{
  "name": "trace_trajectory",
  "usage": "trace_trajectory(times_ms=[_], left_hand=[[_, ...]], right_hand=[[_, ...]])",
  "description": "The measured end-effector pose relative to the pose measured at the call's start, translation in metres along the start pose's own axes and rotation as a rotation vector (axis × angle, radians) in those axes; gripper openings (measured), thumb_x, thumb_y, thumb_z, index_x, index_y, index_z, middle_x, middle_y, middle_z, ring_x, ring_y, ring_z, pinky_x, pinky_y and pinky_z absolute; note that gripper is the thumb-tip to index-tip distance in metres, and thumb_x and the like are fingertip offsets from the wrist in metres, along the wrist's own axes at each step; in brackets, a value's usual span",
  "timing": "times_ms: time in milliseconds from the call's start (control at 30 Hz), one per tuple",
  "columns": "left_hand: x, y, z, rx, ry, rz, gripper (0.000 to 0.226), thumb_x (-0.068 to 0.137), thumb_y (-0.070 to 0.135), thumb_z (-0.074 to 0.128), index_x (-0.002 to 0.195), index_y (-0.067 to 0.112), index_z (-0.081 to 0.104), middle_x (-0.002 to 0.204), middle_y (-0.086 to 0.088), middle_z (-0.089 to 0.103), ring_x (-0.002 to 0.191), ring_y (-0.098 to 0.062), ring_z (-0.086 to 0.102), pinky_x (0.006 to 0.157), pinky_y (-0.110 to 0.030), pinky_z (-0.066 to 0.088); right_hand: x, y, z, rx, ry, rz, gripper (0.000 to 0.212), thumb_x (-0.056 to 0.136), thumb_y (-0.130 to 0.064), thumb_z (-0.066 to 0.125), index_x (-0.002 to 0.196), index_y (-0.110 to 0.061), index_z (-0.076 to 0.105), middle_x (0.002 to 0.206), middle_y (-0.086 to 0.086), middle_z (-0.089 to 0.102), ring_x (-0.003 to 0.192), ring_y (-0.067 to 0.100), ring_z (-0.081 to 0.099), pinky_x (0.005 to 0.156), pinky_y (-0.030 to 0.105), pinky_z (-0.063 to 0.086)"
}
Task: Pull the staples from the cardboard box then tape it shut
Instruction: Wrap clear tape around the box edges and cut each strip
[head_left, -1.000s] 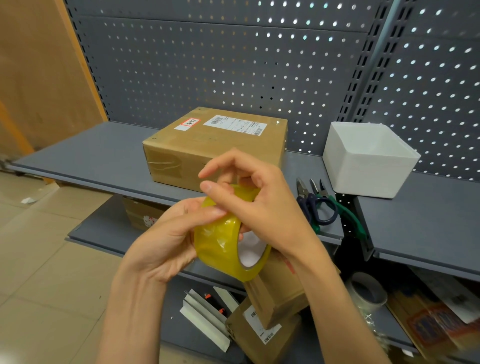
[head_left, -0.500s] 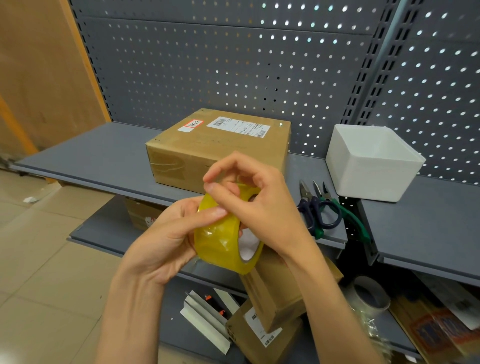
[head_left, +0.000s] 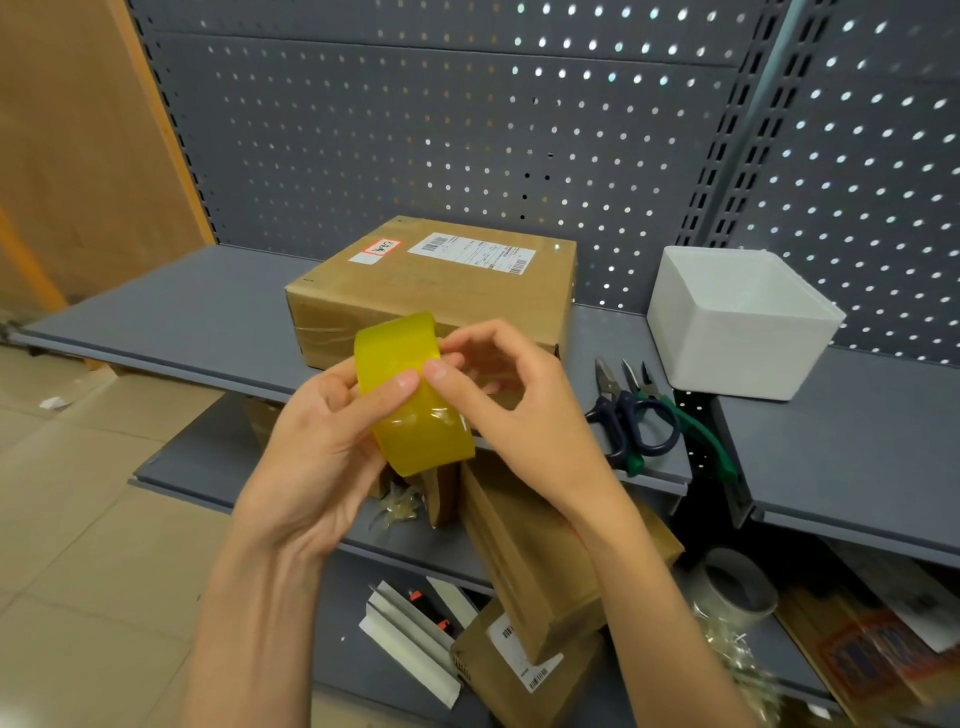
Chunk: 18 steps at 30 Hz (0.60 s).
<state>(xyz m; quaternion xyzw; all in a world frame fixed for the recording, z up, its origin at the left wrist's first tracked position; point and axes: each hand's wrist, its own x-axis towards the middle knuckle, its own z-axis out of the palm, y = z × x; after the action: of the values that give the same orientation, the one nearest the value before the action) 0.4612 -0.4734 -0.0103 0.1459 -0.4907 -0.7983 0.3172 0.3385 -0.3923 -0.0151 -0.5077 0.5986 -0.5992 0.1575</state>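
Grey pegboard shelf (head_left: 197, 312) carries the cardboard box (head_left: 441, 291); just in front of the box, both hands (left hand (head_left: 322, 447), right hand (head_left: 524, 415)) grip the yellow tape roll (head_left: 410, 400), thumbs pinching its face.

My left hand (head_left: 317, 447) and right hand (head_left: 524, 415) are bare, without gloves, rings or watch; both forearms are uncovered to the frame's lower edge; fingernails are short and unpainted.

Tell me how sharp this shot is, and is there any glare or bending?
Head view: both hands and the tape roll are sharp; the bottom right corner smears with blur; the shelf edge bows from wide-angle distortion; light shines through the pegboard holes; no harsh glare.
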Motion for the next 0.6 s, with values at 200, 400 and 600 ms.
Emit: trace_trajectory(times_ms=[200, 400, 600], left_hand=[[0.0, -0.004, -0.001, 0.091, 0.006, -0.02, 0.041, 0.08, 0.005, 0.053, 0.12, -0.005, 0.057, 0.105, -0.019, 0.069, 0.088, -0.024, 0.069, 0.074, -0.038, 0.059], [0.001, -0.006, -0.004, 0.201, 0.059, -0.018, 0.04, 0.079, 0.018, 0.058, 0.116, 0.004, 0.061, 0.097, -0.013, 0.072, 0.082, -0.02, 0.069, 0.075, -0.04, 0.057], [0.002, -0.004, -0.009, 0.209, 0.112, -0.032, 0.042, 0.078, 0.023, 0.059, 0.114, 0.0, 0.063, 0.1, -0.016, 0.071, 0.08, -0.022, 0.069, 0.073, -0.041, 0.058]], right_hand=[[0.0, 0.002, 0.009, -0.088, 0.098, 0.016, 0.024, 0.089, -0.034, 0.061, 0.081, -0.012, 0.061, 0.07, 0.0, 0.061, 0.065, 0.012, 0.055, 0.061, 0.026, 0.047], [0.001, 0.007, 0.008, -0.158, 0.013, 0.049, 0.036, 0.091, -0.048, 0.049, 0.083, -0.015, 0.06, 0.071, 0.008, 0.063, 0.069, 0.023, 0.061, 0.065, 0.048, 0.05], [0.0, 0.004, -0.005, -0.32, -0.209, 0.012, 0.029, 0.096, -0.036, 0.049, 0.109, -0.015, 0.062, 0.089, 0.001, 0.068, 0.082, 0.013, 0.065, 0.077, 0.04, 0.053]])
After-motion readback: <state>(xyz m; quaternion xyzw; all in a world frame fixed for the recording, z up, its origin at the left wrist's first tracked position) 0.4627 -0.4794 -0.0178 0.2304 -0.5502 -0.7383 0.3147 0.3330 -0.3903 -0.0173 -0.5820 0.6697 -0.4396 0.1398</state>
